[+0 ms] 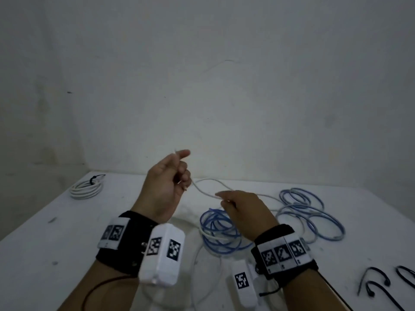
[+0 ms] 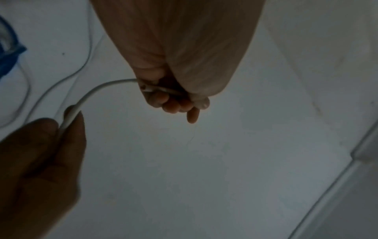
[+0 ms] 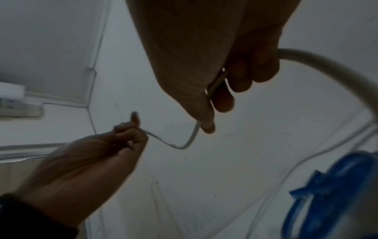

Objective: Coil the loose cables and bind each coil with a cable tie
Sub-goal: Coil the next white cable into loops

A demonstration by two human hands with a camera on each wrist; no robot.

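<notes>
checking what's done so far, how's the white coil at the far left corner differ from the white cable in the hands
The white coil lies on the table, wound in neat stacked loops and bound by a black tie. The white cable is unwound and untied: the left hand grips its end, the right hand pinches it further along, and the rest trails loose over the table. The coil is untouched; the cable is held up. Both are white.

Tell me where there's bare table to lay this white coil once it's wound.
Free: the left side of the table, in front of the bound white coil and left of the left hand. Crowded: blue cables under the right hand, pale blue loops beyond, black cable ties at near right.
</notes>
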